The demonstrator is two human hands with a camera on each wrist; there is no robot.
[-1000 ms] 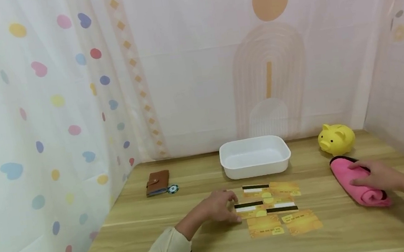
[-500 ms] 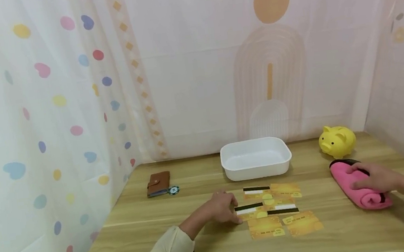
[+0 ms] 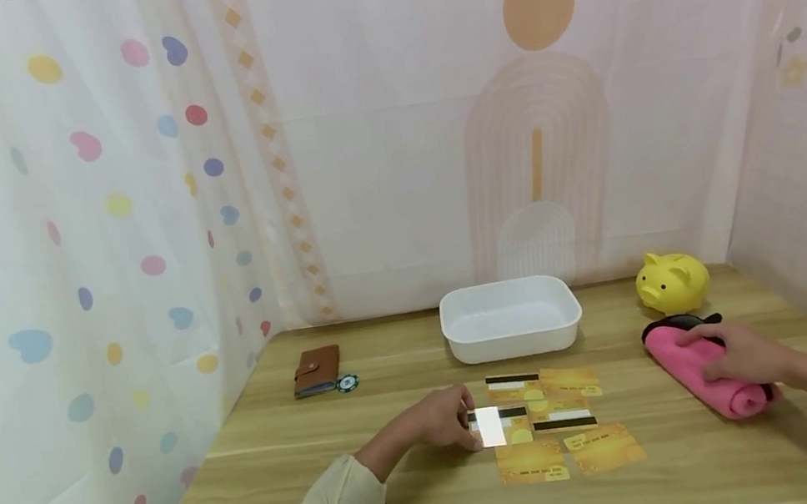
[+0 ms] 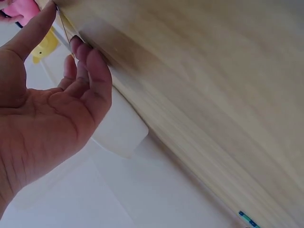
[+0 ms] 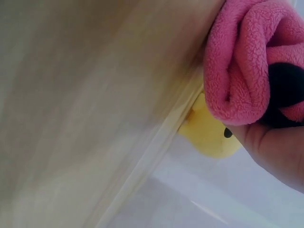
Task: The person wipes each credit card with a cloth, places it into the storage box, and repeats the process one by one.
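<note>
Several orange and yellow cards lie in rows on the wooden table. My left hand (image 3: 444,419) pinches the left edge of the middle-left card (image 3: 519,424), which is tilted and shows a bright white glare; the left wrist view shows thumb and fingertips at its thin edge. On the right, my right hand (image 3: 748,352) grips a rolled pink cloth (image 3: 708,376) with black trim from above. In the right wrist view the rolled end of the pink cloth (image 5: 242,61) hides most of the fingers.
A white tray (image 3: 515,344) stands behind the cards. The yellow piggy bank (image 3: 672,283) is behind the pink cloth. At the back left lie a brown wallet (image 3: 318,368) and a round chip (image 3: 347,383). Curtains (image 3: 378,171) surround the table.
The middle-left card has tilted in my left hand and now catches the light. The far end of the pink cloth has shifted left with my right hand, and more black trim shows.
</note>
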